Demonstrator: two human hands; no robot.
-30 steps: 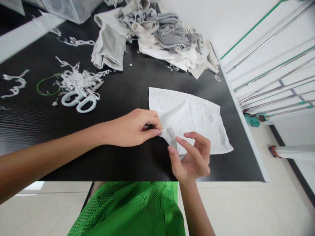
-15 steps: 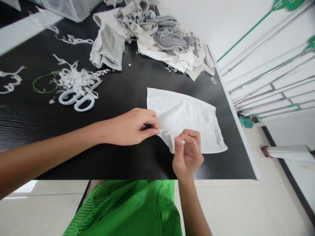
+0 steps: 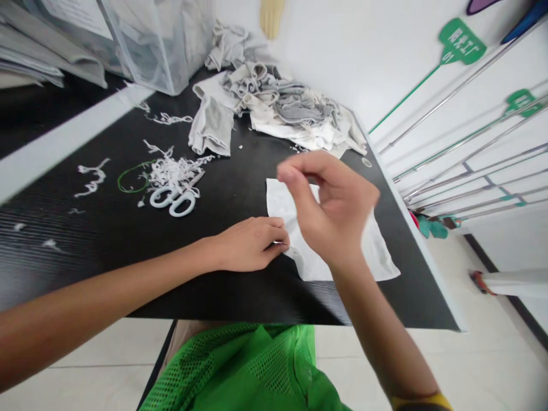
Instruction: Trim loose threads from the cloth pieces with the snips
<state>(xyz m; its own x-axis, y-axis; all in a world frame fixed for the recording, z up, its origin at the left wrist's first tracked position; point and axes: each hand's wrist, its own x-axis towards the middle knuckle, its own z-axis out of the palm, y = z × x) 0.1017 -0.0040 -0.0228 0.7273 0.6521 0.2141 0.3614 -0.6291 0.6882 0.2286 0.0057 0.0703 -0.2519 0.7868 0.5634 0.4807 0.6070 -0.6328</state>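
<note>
A white piece of cloth (image 3: 379, 254) lies flat on the black table, its near left corner pinched between the thumb and fingers of my left hand (image 3: 256, 244). Above the cloth, my right hand (image 3: 336, 211) is raised towards the camera with thumb and forefinger pressed together. Whatever is in that pinch, if anything, is too fine to make out. My right hand and forearm hide much of the cloth's middle. To the left, white-handled scissors (image 3: 182, 204) rest against a tangle of white threads (image 3: 170, 173), which covers part of their blades.
A heap of grey and white cloth pieces (image 3: 295, 108) lies at the back of the table (image 3: 240, 302). A clear plastic bin (image 3: 165, 63) stands at the back left. A green loop (image 3: 120, 181) and loose thread scraps (image 3: 92, 178) lie left. Metal poles (image 3: 466, 182) line the wall.
My right hand has risen from the cloth's near edge to well above it, still pinched. My left hand keeps hold of the corner. The view has tilted up and shifted left.
</note>
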